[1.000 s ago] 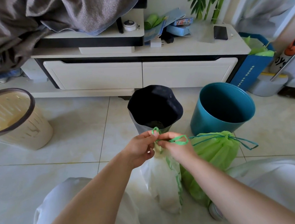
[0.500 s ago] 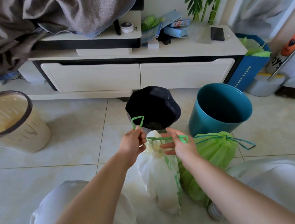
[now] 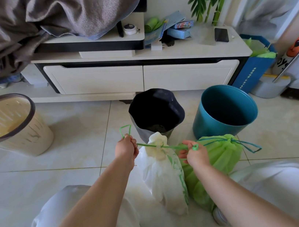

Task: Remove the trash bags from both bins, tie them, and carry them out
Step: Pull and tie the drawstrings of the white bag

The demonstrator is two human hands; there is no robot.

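A white trash bag stands on the floor between my knees, its neck cinched by a green drawstring. My left hand grips one end of the string, whose loop sticks up above my fist. My right hand pinches the other end, and the string is stretched taut between both hands. A green trash bag with a teal drawstring, drawn closed, leans just right of the white one. Behind them stand a bin lined with a black bag and a bare teal bin.
A cream basket bin stands at the left on the tiled floor. A white TV cabinet with clutter and a grey blanket runs along the back. A blue box and a mop bucket are at the right.
My hands have pulled apart sideways, drawing the green string tight and cinching the white bag's neck. The loop now sticks up above my left fist.
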